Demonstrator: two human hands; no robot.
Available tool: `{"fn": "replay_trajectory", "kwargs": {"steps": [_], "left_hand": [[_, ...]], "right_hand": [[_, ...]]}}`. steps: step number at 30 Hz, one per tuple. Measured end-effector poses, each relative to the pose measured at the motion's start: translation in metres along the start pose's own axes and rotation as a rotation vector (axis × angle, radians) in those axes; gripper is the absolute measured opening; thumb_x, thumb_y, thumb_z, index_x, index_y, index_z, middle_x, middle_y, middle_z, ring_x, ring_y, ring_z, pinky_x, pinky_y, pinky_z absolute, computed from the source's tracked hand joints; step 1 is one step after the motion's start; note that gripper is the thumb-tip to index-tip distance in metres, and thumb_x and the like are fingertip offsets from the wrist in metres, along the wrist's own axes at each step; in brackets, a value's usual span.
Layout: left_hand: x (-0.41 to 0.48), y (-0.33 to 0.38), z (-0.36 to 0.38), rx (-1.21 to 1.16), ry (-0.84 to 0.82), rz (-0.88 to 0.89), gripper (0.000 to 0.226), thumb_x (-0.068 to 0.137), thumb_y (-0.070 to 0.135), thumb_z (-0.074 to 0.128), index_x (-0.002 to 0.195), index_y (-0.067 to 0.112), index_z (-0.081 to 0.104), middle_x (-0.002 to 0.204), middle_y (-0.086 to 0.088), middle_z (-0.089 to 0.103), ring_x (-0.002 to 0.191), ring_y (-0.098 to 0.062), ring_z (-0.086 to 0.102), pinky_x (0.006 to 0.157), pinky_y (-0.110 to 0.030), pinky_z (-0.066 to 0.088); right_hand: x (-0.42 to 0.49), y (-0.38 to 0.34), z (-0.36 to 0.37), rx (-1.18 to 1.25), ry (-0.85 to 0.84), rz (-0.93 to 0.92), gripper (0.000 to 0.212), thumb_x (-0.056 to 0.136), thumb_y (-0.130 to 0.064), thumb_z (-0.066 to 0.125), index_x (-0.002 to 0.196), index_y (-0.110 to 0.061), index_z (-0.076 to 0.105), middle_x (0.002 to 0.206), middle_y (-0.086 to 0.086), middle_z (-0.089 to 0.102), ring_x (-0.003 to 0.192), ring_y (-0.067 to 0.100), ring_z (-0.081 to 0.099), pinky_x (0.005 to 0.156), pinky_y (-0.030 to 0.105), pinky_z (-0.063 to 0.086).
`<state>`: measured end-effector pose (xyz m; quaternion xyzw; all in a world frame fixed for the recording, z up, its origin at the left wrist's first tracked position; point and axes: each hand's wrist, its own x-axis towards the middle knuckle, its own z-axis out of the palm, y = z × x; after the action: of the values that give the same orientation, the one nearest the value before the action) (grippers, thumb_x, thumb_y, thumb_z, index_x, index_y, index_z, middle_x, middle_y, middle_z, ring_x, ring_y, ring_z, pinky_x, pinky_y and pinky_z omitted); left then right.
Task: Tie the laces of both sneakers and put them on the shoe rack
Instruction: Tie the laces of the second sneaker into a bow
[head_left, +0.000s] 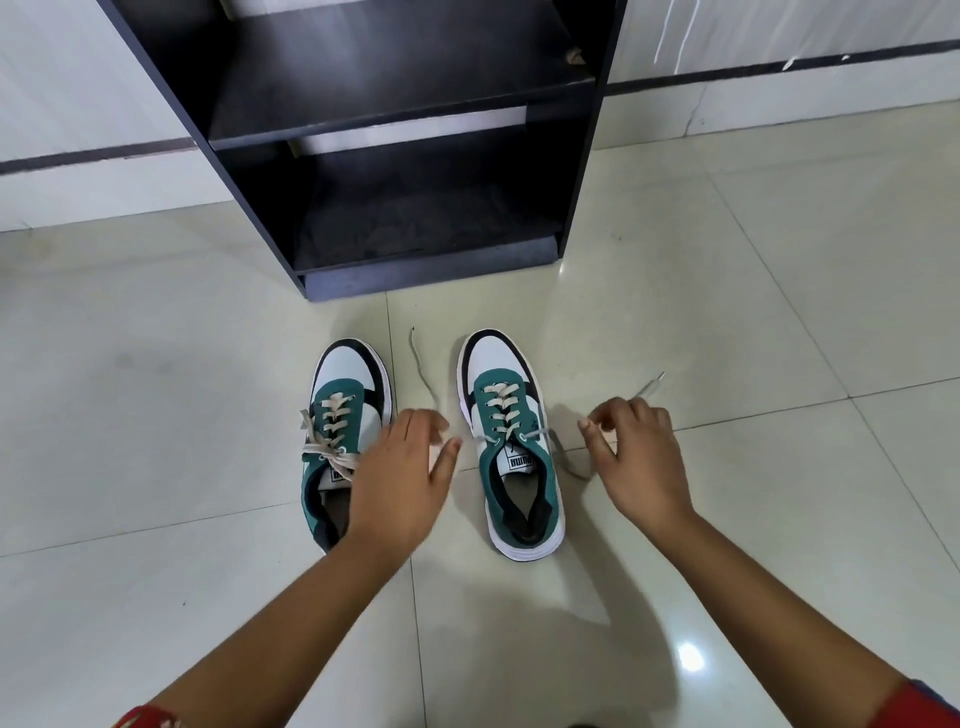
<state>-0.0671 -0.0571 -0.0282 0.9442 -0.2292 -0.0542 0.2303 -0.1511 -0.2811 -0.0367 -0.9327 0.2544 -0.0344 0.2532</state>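
Observation:
Two green, white and black sneakers stand side by side on the tiled floor, toes toward the black shoe rack (584, 171). The left sneaker (345, 405) has its cream laces in a bow. On the right sneaker (511, 415) the laces are loose. My left hand (402, 467) hovers between the shoes and pinches the left lace end (422, 366), which trails up over the floor. To the right of that shoe, my right hand (641, 457) pinches the right lace end (649, 387), whose tip sticks out past my fingers.
The rack's shelves (395, 104) hold nothing and its base sits just beyond the shoes. A white wall with a dark stripe (779, 67) runs behind it. Glossy cream floor tiles (182, 364) spread on every side.

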Motion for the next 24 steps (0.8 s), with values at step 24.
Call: {"fn": "replay_trajectory", "kwargs": {"steps": [24], "left_hand": [[0.025, 0.019, 0.022, -0.490, -0.363, -0.521, 0.058, 0.080, 0.062, 0.050, 0.063, 0.007, 0.058, 0.054, -0.005, 0.064, 0.047, -0.024, 0.064, 0.059, -0.032, 0.051]], "right_hand": [[-0.009, -0.057, 0.026, 1.185, -0.065, 0.553, 0.014, 0.090, -0.005, 0.050, 0.078, -0.012, 0.050, 0.073, 0.002, 0.060, 0.053, 0.005, 0.048, 0.043, 0.006, 0.038]]}}
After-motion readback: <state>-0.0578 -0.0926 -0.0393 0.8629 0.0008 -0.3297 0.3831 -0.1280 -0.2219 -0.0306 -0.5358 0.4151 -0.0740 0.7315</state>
